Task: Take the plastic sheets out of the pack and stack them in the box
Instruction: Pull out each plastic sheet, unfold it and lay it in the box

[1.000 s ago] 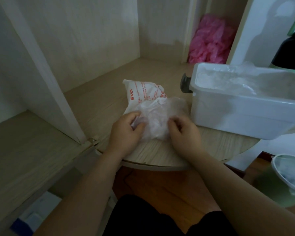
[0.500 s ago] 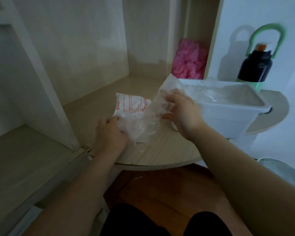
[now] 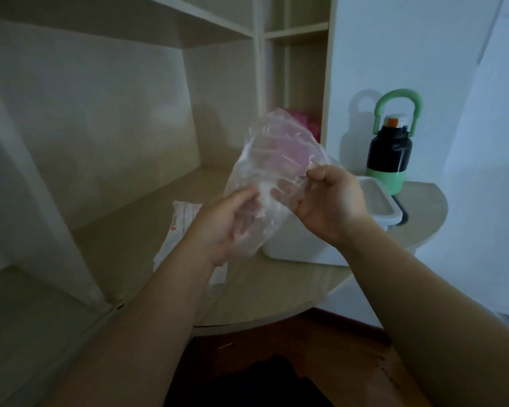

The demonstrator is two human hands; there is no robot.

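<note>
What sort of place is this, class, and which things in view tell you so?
Probably a room in a home, at a built-in desk: pale wooden shelves rise behind a rounded desktop, a drinking bottle stands on it, and the floor below is dark wood.

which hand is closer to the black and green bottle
Right. The right hand pinches the plastic sheet near the box, down-left of the bottle in the picture; the left hand holds the sheet's lower part farther off, by the pack.

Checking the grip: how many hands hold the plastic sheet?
2. The left hand holds the plastic sheet low on its left; the right hand pinches its right edge.
</note>
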